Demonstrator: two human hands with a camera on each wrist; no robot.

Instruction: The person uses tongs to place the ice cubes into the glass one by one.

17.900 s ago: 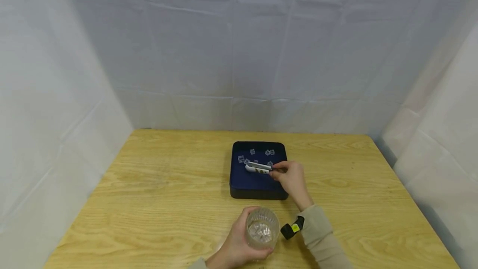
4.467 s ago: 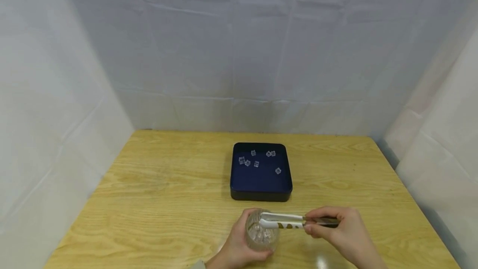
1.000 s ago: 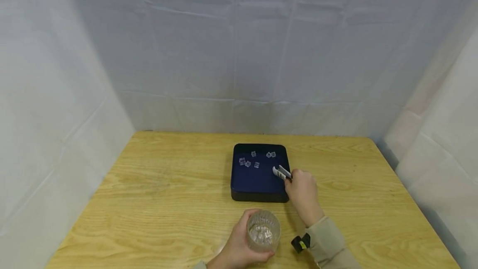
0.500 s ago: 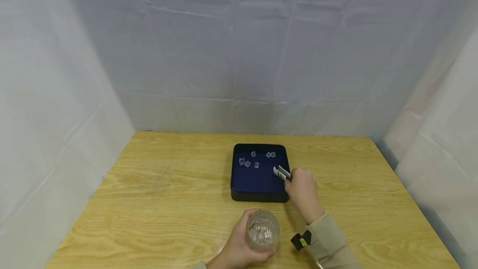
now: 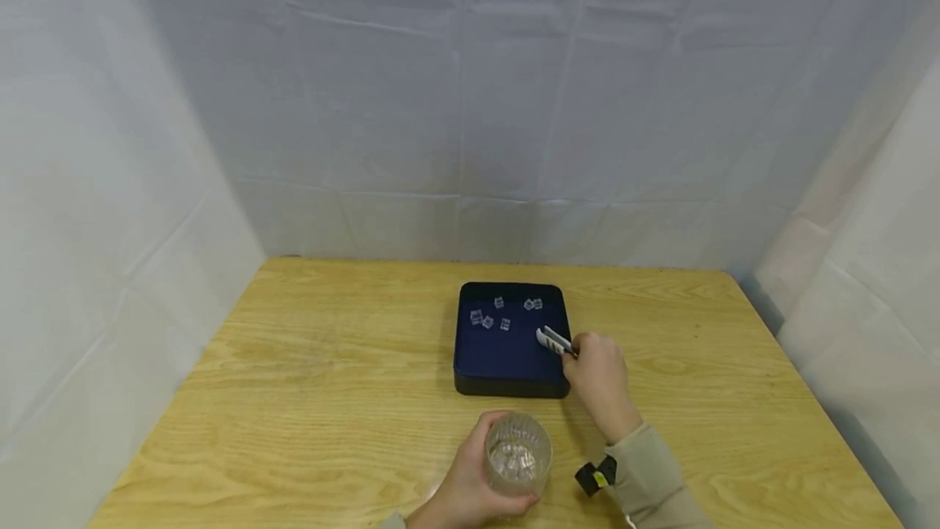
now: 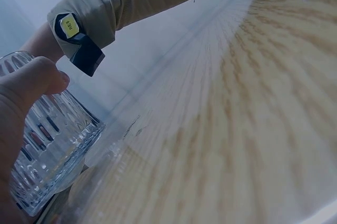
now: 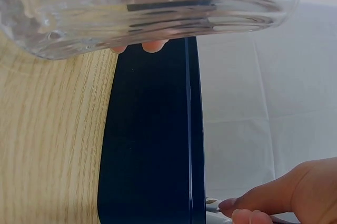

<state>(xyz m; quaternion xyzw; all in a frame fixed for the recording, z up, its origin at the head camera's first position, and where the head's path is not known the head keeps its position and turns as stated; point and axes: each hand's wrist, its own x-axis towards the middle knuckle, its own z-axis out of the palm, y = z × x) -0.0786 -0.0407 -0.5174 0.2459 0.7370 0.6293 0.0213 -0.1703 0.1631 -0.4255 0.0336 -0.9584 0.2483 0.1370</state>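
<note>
My left hand [image 5: 470,476] grips a clear ribbed drinking glass [image 5: 518,428] near the table's front, with several clear cubes [image 5: 512,460] inside. In the left wrist view, the thumb [image 6: 37,79] lies against the ribbed side of the glass. At the right edge of a dark blue tray [image 5: 510,385], my right hand [image 5: 600,382] pinches tongs [image 5: 555,340] with white patterned arms. Their tips are low inside the tray, a small gap between the arms. Whether a cube sits between the tips cannot be made out. Several loose clear cubes [image 5: 505,324] lie toward the tray's back and left.
The wooden table [image 5: 330,398] is enclosed by a pale sheet [image 5: 367,104] behind and at both sides. A black band device with a yellow label [image 5: 596,476] sits at the right sleeve cuff [image 5: 642,464], close right of the glass.
Since 4.5 seconds ago the tongs have gone from over the glass to the tray's right side, where a single cube lay. Over the last second both hands stay almost still.
</note>
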